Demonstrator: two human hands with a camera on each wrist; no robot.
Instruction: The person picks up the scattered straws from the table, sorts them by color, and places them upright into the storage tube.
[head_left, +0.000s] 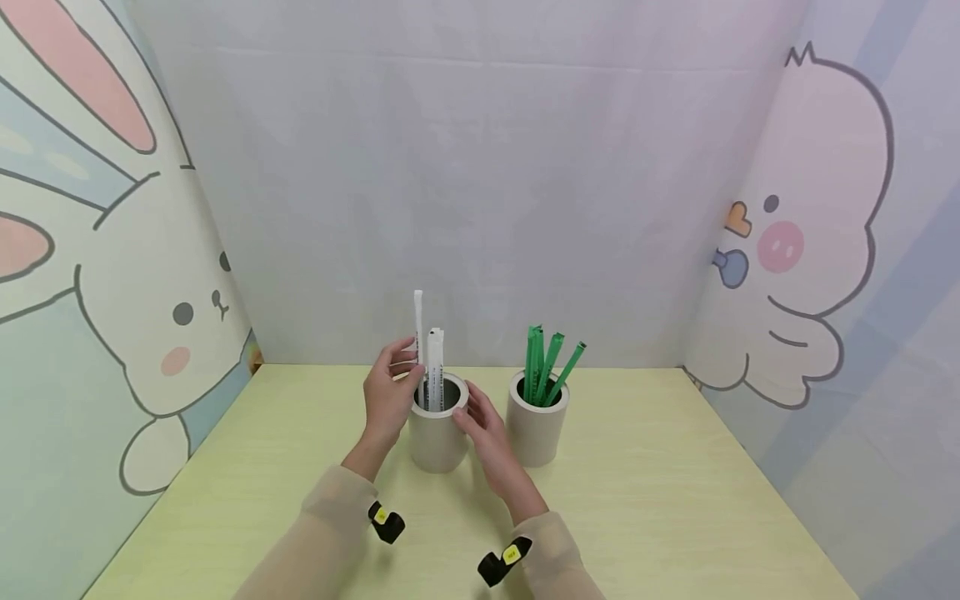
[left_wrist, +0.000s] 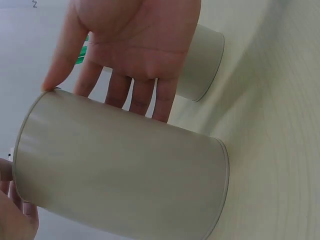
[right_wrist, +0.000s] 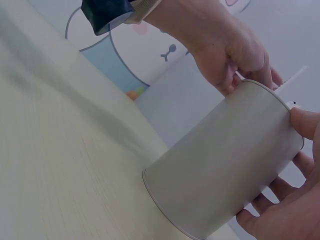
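Note:
A grey-white cylindrical holder [head_left: 438, 442] stands on the table with several white paper-wrapped sticks [head_left: 436, 367] upright in it. My left hand [head_left: 386, 400] is at its left rim and pinches one white stick [head_left: 418, 321], which stands higher than the others. Its lower end is down at the holder's mouth. My right hand [head_left: 491, 437] rests against the holder's right side, thumb at the rim and fingers fairly straight along the wall, as the left wrist view shows. In the right wrist view the left hand [right_wrist: 232, 57] is behind the rim, its fingertips partly hidden.
Just right of my right hand stands a second, similar holder [head_left: 534, 437] with several green wrapped sticks [head_left: 543, 362]. Both holders are on a pale wooden table [head_left: 637, 500]. A grey curtain [head_left: 487, 208] closes off the back, and printed cartoon panels stand at both sides.

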